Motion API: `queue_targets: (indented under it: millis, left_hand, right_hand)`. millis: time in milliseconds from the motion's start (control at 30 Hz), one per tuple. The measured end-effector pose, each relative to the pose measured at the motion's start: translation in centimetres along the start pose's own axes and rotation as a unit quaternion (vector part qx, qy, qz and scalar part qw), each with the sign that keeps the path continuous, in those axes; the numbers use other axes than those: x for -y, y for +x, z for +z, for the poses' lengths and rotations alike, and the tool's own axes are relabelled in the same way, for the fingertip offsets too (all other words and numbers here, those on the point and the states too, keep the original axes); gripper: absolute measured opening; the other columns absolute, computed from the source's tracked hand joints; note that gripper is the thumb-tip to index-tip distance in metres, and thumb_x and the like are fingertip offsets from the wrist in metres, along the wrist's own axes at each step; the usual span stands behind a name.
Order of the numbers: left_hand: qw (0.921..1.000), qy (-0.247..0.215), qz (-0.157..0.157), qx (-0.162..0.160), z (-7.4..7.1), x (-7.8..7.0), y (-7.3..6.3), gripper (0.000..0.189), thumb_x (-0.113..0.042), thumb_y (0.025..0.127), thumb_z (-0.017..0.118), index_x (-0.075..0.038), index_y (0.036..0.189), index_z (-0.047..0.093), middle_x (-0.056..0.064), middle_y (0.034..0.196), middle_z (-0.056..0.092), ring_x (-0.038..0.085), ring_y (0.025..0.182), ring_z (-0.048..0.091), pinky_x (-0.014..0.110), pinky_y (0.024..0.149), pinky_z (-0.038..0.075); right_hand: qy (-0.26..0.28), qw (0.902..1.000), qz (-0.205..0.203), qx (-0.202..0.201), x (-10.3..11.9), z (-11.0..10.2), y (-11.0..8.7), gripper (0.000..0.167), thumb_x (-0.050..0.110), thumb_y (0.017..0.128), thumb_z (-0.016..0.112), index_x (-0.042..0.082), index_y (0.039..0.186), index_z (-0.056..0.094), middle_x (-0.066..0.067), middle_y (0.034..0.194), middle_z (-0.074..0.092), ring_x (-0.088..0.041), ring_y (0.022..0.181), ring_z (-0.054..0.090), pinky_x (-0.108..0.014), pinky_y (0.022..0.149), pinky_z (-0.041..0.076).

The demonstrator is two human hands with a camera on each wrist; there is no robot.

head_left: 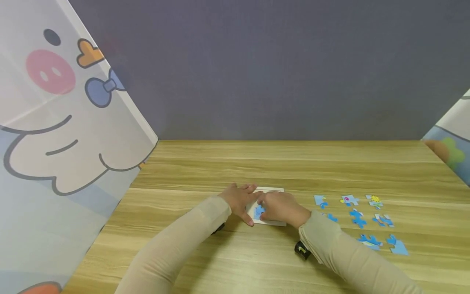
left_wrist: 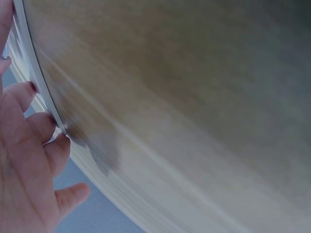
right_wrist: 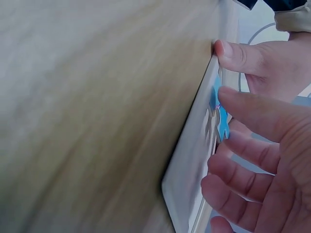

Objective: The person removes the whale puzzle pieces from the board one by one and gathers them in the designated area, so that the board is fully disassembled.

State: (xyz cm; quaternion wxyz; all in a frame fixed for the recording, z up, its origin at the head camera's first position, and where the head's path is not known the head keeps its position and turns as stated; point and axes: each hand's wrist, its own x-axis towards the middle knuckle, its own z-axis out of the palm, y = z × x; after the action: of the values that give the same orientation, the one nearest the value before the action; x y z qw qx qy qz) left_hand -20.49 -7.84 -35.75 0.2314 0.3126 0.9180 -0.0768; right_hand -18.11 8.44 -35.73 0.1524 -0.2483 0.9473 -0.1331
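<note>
A white puzzle tray lies flat on the table between both hands. My left hand rests spread over its left side, with the thumb by the near edge. In the left wrist view several left fingertips touch the tray's rim. Over the tray, my right hand pinches a blue puzzle piece between thumb and index finger. A light blue piece shows in the tray's lower left corner, partly hidden by the right hand.
Several loose puzzle pieces lie to the right, among them a piece with a yellow sun, a blue one and a corner piece. The right forearm partly covers them. A grey panel stands behind the wooden table.
</note>
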Motion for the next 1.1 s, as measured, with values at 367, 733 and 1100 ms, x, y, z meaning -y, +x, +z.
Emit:
queue_targets:
  millis: [367,733,1100]
  left_hand:
    - [1.0000,-0.001,-0.001,0.000,0.11,0.12,0.06,0.105,-0.067,0.071,0.067,-0.029,0.155,0.015,0.001,0.159,0.012,0.019,0.145,0.015,0.052,0.113,0.019]
    - [0.9999,-0.010,-0.006,0.002,-0.05,0.06,0.00,0.105,-0.066,0.071,0.069,-0.029,0.155,0.016,0.000,0.159,0.012,0.017,0.145,0.014,0.051,0.113,0.018]
    - [1.0000,-0.003,-0.004,0.000,0.17,0.17,0.19,0.105,-0.066,0.072,0.068,-0.029,0.155,0.016,0.000,0.160,0.012,0.018,0.145,0.014,0.051,0.113,0.019]
  right_hand:
    - [0.102,0.9942,-0.008,-0.032,-0.28,-0.10,-0.26,0.013,0.012,0.082,0.073,0.013,0.094,0.066,0.007,0.066,0.054,-0.008,0.053,0.044,-0.024,0.049,0.037]
    - [0.163,0.9840,-0.044,-0.056,-0.69,0.11,-0.46,0.005,0.004,0.084,0.067,0.009,0.085,0.065,0.006,0.070,0.060,-0.008,0.062,0.051,-0.025,0.056,0.043]
    - [0.185,0.9805,-0.038,-0.056,-0.97,0.00,-0.83,0.004,0.004,0.087,0.065,0.007,0.085,0.064,0.006,0.069,0.061,-0.008,0.060,0.051,-0.025,0.055,0.042]
